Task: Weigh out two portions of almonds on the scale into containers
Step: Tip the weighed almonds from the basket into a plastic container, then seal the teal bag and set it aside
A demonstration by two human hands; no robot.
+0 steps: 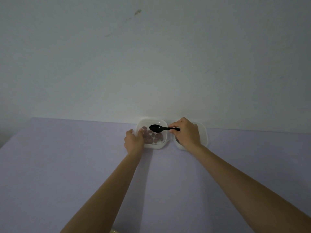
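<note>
pale lavender table [67,165] fills the lower half of the view and runs back to a plain whitish wall [151,56] with a few faint smudges. two translucent white containers sit side by side at the far edge, close against the wall. the left container [152,122] holds a loose layer of brown almonds [152,136] across its bottom. the left hand [133,142] is curled around that container's near left corner, fingers wrapped on the rim and wall, gripping it. the right hand [186,133] pinches the handle of a black plastic spoon [156,128] between thumb and fingers; the spoon lies nearly level, its bowl hanging over the almonds in the left container (whether anything rests in the bowl is too dark to tell). this hand sits above the right container [203,135], covering most of it, so only its right wall, its near corner and a dark patch inside by the wrist show. both bare forearms stretch in from the bottom edge. no scale can be made out under either container.
</note>
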